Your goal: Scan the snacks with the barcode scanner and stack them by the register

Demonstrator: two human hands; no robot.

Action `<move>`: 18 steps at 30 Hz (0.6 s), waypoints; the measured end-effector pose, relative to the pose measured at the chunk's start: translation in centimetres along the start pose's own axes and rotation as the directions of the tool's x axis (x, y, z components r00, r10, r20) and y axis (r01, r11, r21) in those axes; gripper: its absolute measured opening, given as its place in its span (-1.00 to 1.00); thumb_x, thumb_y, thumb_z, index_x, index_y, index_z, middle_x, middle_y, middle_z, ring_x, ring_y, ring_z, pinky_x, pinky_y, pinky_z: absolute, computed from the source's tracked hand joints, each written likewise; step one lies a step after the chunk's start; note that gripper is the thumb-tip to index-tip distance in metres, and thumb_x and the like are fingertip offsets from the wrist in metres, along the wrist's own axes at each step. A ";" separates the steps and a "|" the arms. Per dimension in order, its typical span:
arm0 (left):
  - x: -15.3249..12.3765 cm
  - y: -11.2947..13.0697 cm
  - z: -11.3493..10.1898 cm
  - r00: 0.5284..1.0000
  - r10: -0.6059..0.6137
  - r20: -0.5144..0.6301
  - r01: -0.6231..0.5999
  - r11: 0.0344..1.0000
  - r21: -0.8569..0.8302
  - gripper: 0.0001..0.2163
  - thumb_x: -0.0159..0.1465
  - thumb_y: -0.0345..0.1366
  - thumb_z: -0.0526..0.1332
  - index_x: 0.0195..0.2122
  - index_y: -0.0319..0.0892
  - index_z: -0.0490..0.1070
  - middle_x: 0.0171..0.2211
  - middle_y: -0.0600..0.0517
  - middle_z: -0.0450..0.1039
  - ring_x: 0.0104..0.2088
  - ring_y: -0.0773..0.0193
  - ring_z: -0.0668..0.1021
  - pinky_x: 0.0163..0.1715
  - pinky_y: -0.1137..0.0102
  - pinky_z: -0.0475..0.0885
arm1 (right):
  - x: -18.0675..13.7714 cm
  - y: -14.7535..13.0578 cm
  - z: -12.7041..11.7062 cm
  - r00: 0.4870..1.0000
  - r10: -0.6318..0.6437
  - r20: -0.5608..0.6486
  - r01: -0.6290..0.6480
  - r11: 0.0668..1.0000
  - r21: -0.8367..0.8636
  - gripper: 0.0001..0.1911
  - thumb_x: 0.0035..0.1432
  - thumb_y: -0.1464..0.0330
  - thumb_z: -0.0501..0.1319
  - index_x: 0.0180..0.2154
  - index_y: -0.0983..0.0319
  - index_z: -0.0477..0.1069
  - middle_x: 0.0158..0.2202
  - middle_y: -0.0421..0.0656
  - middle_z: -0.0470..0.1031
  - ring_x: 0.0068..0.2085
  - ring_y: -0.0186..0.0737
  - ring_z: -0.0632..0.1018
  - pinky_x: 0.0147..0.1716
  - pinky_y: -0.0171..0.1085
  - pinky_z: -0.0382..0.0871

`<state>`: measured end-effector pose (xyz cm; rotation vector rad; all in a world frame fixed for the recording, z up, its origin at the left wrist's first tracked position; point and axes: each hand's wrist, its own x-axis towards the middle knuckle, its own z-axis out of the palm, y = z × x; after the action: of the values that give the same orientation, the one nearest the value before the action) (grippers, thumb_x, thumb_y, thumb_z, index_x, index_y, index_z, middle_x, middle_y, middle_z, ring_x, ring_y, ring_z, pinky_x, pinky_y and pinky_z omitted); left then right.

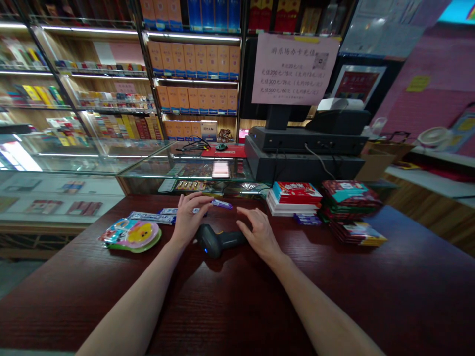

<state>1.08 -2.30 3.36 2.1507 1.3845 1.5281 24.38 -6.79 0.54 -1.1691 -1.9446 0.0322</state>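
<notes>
My left hand [189, 215] hovers over the dark wooden counter [237, 296], its fingertips pinching a small purple packet [221, 203]. My right hand [258, 232] is spread open with nothing in it, just right of a black handheld barcode scanner [217, 241]. The scanner lies on the counter between both hands, a blue light glowing at its head. Blue wrapped strips [152, 216] lie to the left of my left hand. A round colourful blister pack [130, 234] rests farther left.
Stacks of flat colourful packs [295, 197] [351, 210] stand at the right of the counter. Behind them sits a black till with a screen [306, 148] bearing a paper notice. A glass display case [185, 170] and shelves of cartons lie beyond.
</notes>
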 end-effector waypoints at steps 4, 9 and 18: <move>-0.2 0.8 0.3 1.000 0.015 0.019 -0.015 1.000 -0.019 -0.85 0.30 -0.21 0.26 -0.15 0.05 0.60 -0.10 0.06 0.61 0.11 0.12 0.51 0.34 -0.01 0.00 | 0.1 0.1 -0.1 0.995 -0.023 -0.100 0.018 0.999 -0.045 -0.67 0.34 0.33 0.18 0.12 0.14 0.39 0.03 -0.10 0.57 0.04 -0.09 0.53 0.20 0.02 0.23; -0.4 1.3 0.7 0.998 -0.012 0.060 0.015 0.999 -0.046 -0.84 0.31 -0.17 0.25 -0.14 0.07 0.59 -0.10 0.09 0.62 0.09 0.14 0.54 0.36 -0.03 -0.05 | 0.2 0.1 -0.2 0.986 -0.085 -0.143 0.071 0.993 -0.098 -0.73 0.33 0.34 0.21 0.05 0.12 0.44 -0.03 -0.13 0.60 0.00 -0.10 0.55 0.13 -0.03 0.27; -0.6 1.8 0.9 0.991 -0.047 0.124 0.056 0.996 -0.070 -0.86 0.29 -0.14 0.26 -0.18 0.09 0.59 -0.10 0.13 0.63 0.09 0.15 0.55 0.38 -0.06 -0.15 | 0.3 0.0 -0.4 0.979 -0.089 -0.183 0.074 0.994 -0.085 -0.85 0.34 0.33 0.21 -0.07 0.14 0.48 -0.13 -0.14 0.62 -0.08 -0.11 0.56 0.04 -0.08 0.30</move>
<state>2.87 -3.40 3.60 2.1093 1.3127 1.3815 24.57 -6.68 0.98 -1.1000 -1.8388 -0.1921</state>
